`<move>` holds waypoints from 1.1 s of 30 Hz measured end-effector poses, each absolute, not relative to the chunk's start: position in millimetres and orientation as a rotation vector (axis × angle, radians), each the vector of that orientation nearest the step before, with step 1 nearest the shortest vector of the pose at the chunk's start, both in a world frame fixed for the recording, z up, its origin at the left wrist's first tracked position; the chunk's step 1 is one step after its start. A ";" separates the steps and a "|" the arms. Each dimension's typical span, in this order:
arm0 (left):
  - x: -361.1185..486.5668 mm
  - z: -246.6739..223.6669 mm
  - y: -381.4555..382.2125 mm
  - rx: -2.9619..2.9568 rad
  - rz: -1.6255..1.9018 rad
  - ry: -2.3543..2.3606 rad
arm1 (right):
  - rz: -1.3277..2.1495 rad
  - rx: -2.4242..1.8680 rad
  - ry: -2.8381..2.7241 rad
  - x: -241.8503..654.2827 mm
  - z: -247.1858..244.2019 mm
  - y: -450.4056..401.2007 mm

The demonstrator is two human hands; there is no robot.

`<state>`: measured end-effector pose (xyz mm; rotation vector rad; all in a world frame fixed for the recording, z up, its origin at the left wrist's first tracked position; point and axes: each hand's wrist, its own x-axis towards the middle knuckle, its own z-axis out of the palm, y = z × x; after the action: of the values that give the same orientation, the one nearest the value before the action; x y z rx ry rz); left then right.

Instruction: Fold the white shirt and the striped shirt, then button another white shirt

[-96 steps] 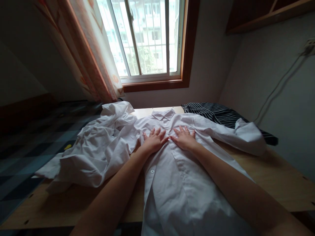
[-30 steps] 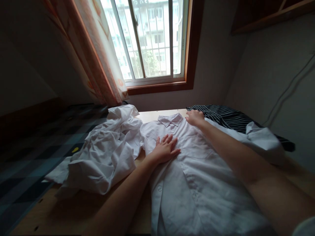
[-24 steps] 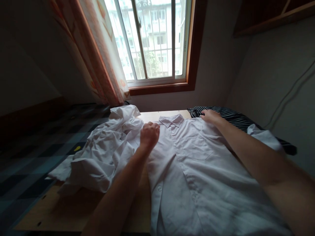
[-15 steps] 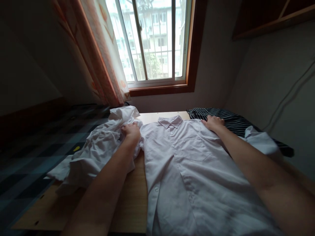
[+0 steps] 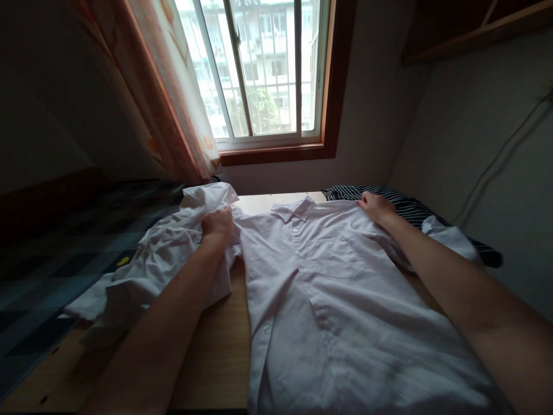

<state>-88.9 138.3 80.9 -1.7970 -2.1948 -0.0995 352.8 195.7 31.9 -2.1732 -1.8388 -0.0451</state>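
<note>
A white button-up shirt (image 5: 319,288) lies front side up on a light wooden board (image 5: 211,357), its collar towards the window. My left hand (image 5: 217,223) is closed on the shirt's shoulder at the left, beside a crumpled heap of white cloth (image 5: 164,248). At the other shoulder, my right hand (image 5: 375,206) is closed with the shirt fabric pinched in its fingers. Folds run across the shirt's front below the pocket.
Black cloth with white stripes (image 5: 406,208) lies beyond my right hand. A dark checked cover (image 5: 52,271) spreads at the left. Behind the board are a window (image 5: 263,75) and an orange-patterned curtain (image 5: 159,98). A wooden shelf (image 5: 479,37) hangs at the upper right.
Both hands have closed on the shirt's shoulders. My left hand has moved a little left, and the shoulder fabric looks pulled more taut. The whole view has shifted slightly.
</note>
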 end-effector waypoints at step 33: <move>3.5 47.9 162.7 -2.231 -0.435 -1.760 | -0.339 -1.875 -2.220 278.5 55.2 206.5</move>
<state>3.5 162.7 47.9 -2.2310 -1.7596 -0.4351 278.5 206.5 55.2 -1.8752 -2.2203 -0.3395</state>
